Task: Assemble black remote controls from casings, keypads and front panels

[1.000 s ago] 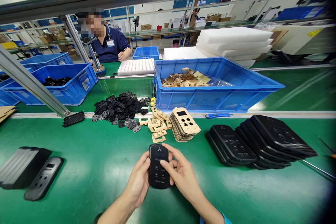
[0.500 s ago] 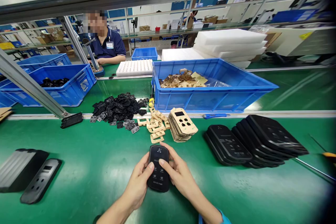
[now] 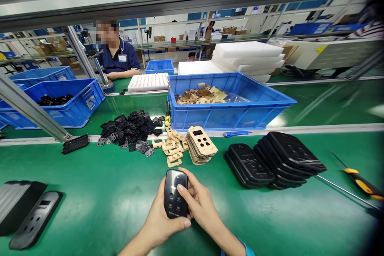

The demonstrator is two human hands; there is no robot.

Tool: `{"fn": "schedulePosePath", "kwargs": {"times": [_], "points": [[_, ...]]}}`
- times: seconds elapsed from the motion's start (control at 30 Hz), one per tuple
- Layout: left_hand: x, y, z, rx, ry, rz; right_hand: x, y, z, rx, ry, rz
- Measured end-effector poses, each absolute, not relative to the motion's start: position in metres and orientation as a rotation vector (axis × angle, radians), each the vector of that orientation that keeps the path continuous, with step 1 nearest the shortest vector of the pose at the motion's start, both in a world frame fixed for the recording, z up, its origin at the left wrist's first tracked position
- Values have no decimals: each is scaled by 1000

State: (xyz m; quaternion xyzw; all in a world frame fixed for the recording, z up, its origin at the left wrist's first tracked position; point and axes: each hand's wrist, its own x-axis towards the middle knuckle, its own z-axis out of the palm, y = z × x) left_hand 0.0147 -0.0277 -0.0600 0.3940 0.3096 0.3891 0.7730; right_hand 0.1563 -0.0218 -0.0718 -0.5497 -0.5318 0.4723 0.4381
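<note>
Between both hands I hold a black panel cover (image 3: pixel 173 202) with rounded corners, printed marks and a glare across its upper face. My left hand (image 3: pixel 160 216) wraps its left side, the thumb lying along the bottom edge. My right hand (image 3: pixel 200 202) grips the right side, its thumb pressing on the front and the fingers behind, partly hidden. Just beyond the hands stand a stack of tan adhesive sheets (image 3: pixel 201 144) with cut-outs and a loose heap of tan backing scraps (image 3: pixel 172 150). Farther left is a pile of small black button pads (image 3: pixel 129 128).
Stacked black covers (image 3: pixel 249 166) and a taller stack (image 3: pixel 288 156) sit at right, near a screwdriver (image 3: pixel 360 180). A blue bin (image 3: pixel 228 118) of scraps stands behind, with a blue cutter (image 3: pixel 237 134) before it. Black housings (image 3: pixel 37 218) lie at left. A co-worker (image 3: pixel 120 58) sits across.
My left thumb has slid from the cover's front face down to its bottom edge. The cover has tilted and now catches a glare. The camera view has shifted slightly to the right.
</note>
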Motion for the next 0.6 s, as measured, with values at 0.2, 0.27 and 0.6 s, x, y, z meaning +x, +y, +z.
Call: {"fn": "schedulePosePath", "kwargs": {"times": [0.2,0.27,0.6], "points": [[15,-30,-69,811,759,856,155,-19,-70,-1309,-1275,1203],[12,-30,-72,823,819,841,155,-18,-69,-1285,-1265,1236],[13,-31,-76,812,989,922,154,-15,-69,-1315,-1464,995]]}}
